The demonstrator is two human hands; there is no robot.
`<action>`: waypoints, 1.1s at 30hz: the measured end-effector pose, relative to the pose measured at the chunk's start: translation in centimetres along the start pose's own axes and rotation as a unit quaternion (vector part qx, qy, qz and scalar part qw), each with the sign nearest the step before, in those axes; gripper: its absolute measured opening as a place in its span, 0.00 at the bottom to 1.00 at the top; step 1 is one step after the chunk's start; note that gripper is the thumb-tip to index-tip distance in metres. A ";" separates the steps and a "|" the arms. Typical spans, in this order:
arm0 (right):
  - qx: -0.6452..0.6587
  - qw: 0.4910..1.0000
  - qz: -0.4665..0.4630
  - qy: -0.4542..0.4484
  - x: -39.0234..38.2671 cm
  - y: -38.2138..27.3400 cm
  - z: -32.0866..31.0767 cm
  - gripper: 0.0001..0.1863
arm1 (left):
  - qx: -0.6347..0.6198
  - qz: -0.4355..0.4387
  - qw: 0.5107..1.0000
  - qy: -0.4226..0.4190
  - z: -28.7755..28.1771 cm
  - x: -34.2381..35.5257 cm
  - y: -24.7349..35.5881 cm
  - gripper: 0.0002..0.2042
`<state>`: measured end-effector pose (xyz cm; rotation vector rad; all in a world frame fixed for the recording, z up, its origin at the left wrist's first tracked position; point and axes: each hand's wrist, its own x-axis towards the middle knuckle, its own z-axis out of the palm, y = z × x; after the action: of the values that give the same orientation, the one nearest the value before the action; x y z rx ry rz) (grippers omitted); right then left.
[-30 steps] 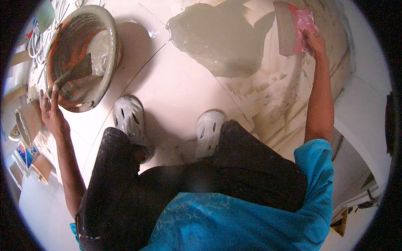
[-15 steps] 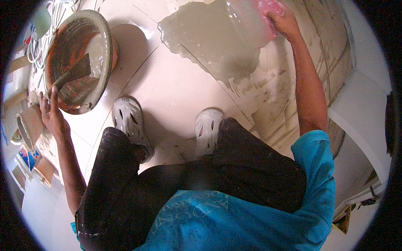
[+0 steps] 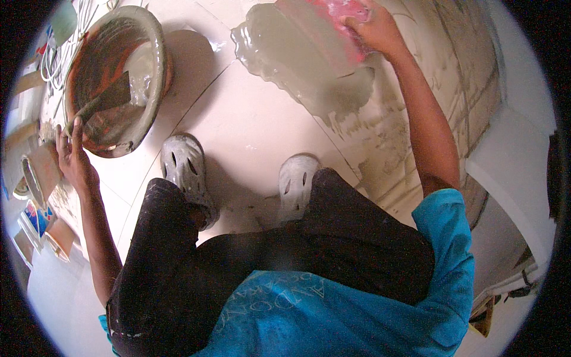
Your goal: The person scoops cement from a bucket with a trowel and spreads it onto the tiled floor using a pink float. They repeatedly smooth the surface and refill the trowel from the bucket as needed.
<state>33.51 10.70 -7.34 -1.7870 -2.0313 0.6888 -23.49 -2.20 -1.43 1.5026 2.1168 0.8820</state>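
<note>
My right hand grips a pink flat spreader, smeared with grey and lying against the floor. Beneath and left of it spreads a puddle of wet grey grout-like slurry over the light tiles. At the left, my left hand has its fingers around the handle end of a trowel with a broad, coated blade. That trowel reaches into an orange-brown bucket with grey slurry inside and a caked rim. The fingers partly hide the handle.
My two grey-white clogs stand on the tiled floor before the puddle. White cables lie beyond the bucket. Small tubs line the left side. Grey smears mark the floor at right, near a white curved surface.
My right hand and the pink spreader have moved left across the slurry. The left hand stays at the trowel handle, and the bucket appears slightly shifted in view.
</note>
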 end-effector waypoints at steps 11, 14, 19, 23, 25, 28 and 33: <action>-0.098 0.973 -0.174 0.111 6.8 8.4 -4.1 0.20 | -0.049 -0.037 0.998 0.027 0.1 0.3 -0.5 0.24; 0.012 0.992 -0.115 0.057 6.6 6.5 -2.9 0.20 | -0.019 -0.029 0.999 0.023 -0.2 0.1 -0.4 0.25; 0.046 0.999 0.020 0.005 6.3 1.7 -1.7 0.20 | -0.022 -0.028 0.999 0.032 -0.3 -0.2 -0.7 0.27; -0.011 1.000 -0.007 -0.017 7.2 -0.3 -0.9 0.21 | -0.015 -0.045 0.998 0.041 0.1 -0.1 0.3 0.30; -0.018 0.999 0.004 -0.032 7.5 -1.0 -0.2 0.22 | -0.048 -0.055 0.997 0.035 0.4 0.2 0.3 0.31; -0.025 0.998 0.002 -0.049 7.2 -3.8 1.3 0.23 | -0.090 -0.069 0.993 0.029 0.2 0.1 -0.1 0.31; -0.045 0.995 -0.004 -0.090 6.1 -6.4 1.5 0.22 | -0.044 -0.035 0.998 0.029 0.1 -0.1 0.1 0.27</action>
<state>26.56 16.02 -5.34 -1.8244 -2.2174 0.7928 -23.32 -2.19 -1.46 1.3656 2.1298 0.9909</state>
